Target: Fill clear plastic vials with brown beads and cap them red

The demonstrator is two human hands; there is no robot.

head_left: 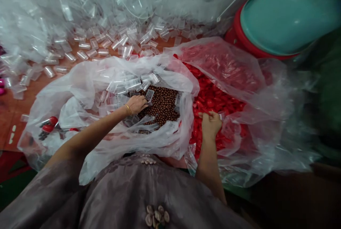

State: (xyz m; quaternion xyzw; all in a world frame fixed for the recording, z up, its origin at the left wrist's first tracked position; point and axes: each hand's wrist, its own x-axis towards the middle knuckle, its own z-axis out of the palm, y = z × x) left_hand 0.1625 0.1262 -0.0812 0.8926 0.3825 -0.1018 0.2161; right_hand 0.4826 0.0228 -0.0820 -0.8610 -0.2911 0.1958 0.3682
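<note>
My left hand (137,104), with a gold bangle at the wrist, grips a small clear plastic tube (149,95) between thumb and fingers. Just under it, a heap of small brown balls (165,106) fills the middle of an open white plastic bag (87,76). More clear tubes (133,84) lie inside this bag, behind my left hand. Over a pile of red plastic pieces (213,97) in a second bag (269,115), my right hand (210,124) is closed with its fingertips pressed together. Whatever they may hold is too small to make out.
Many loose clear tubes (82,55) cover the back of the orange-red table (13,115). Filled tubes with red caps (49,127) lie at the left. A teal tub (290,12) with a red one under it stands at the back right, against the pale wall.
</note>
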